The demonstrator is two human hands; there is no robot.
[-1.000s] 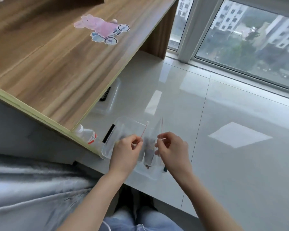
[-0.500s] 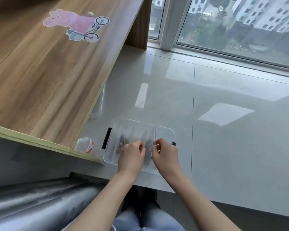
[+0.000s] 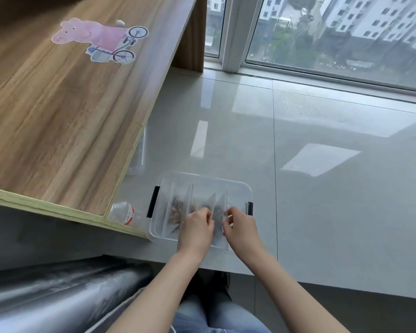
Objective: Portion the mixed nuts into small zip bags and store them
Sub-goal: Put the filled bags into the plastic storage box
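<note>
Our left hand (image 3: 195, 228) and right hand (image 3: 241, 228) pinch the top of one zip bag (image 3: 218, 212), standing inside the bin (image 3: 240, 188). Beyond it, more bags (image 3: 178, 207) stand upright. Uneven pressure could tip them.

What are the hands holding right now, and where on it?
Both hands, left hand and right hand, pinch the top edge of a zip bag standing in the clear box.
</note>
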